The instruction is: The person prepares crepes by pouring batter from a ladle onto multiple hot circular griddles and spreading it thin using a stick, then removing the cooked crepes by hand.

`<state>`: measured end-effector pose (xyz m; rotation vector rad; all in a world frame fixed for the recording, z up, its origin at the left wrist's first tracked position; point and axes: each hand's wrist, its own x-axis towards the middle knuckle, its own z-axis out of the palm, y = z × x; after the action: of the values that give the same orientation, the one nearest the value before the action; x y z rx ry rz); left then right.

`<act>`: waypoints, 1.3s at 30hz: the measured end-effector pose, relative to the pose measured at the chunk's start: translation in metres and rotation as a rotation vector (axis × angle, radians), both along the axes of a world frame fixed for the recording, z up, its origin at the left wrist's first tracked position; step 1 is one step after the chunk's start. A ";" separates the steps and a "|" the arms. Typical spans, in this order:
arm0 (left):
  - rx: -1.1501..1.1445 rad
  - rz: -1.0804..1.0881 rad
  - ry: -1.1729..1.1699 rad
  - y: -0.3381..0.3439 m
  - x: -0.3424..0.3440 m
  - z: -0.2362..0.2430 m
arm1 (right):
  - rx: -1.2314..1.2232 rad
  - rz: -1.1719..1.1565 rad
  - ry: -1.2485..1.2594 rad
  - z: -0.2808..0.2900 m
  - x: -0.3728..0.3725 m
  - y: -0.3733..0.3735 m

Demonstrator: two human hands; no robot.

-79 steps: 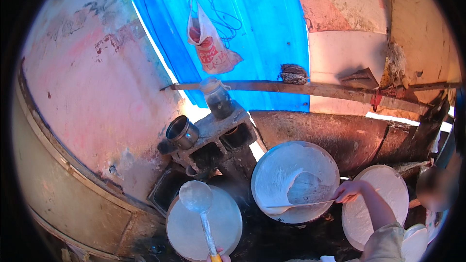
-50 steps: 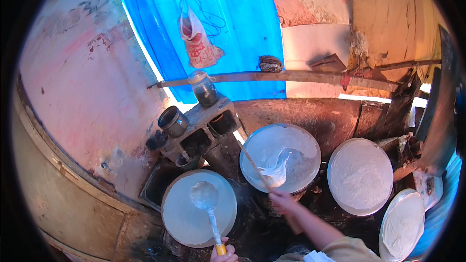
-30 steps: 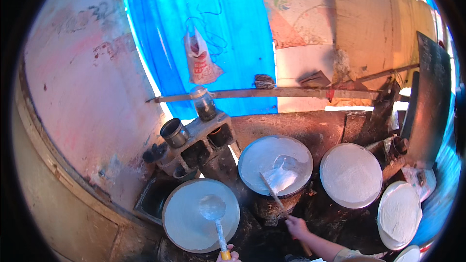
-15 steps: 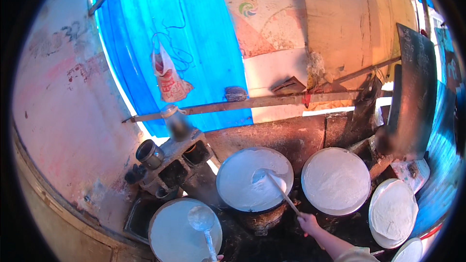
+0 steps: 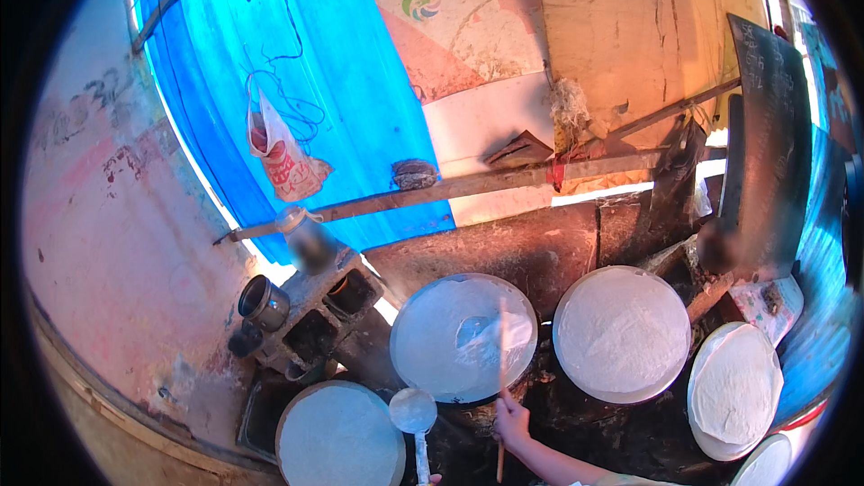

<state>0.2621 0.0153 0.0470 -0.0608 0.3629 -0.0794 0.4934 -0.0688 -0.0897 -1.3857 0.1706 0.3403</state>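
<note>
My right hand (image 5: 513, 423) is closed around a long wooden stick (image 5: 502, 351), which stands nearly straight up in the picture. Its far end lies over the middle round griddle (image 5: 427, 351), where white batter covers most of the surface around a bare-looking, uneven patch. At the bottom edge only a bit of my left hand (image 5: 436, 480) shows, at the handle of a ladle (image 5: 413, 412). The ladle's round, white-coated bowl hangs between the middle griddle and the left white-covered round pan (image 5: 342, 436). Whether the stick's tip touches the batter I cannot tell.
Another white-coated griddle (image 5: 621, 335) stands to the right, with a stack of thin white rounds (image 5: 733, 387) beyond it. Hollow blocks (image 5: 319, 328) hold a metal mug (image 5: 264, 301) and a jar (image 5: 304, 238). A wooden rail (image 5: 495, 178) crosses the back wall.
The stick has swung from a slant to nearly upright, with my right hand moving left. The ladle has shifted right, off the left pan. The whole view has shifted slightly.
</note>
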 end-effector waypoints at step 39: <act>1.293 0.023 0.300 0.009 0.195 0.016 | 0.095 0.538 0.422 0.038 0.048 -0.104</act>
<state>0.4570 0.0244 0.0627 1.2125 0.6566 0.1995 0.5419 -0.1733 -0.0516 -1.2362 0.1223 1.0780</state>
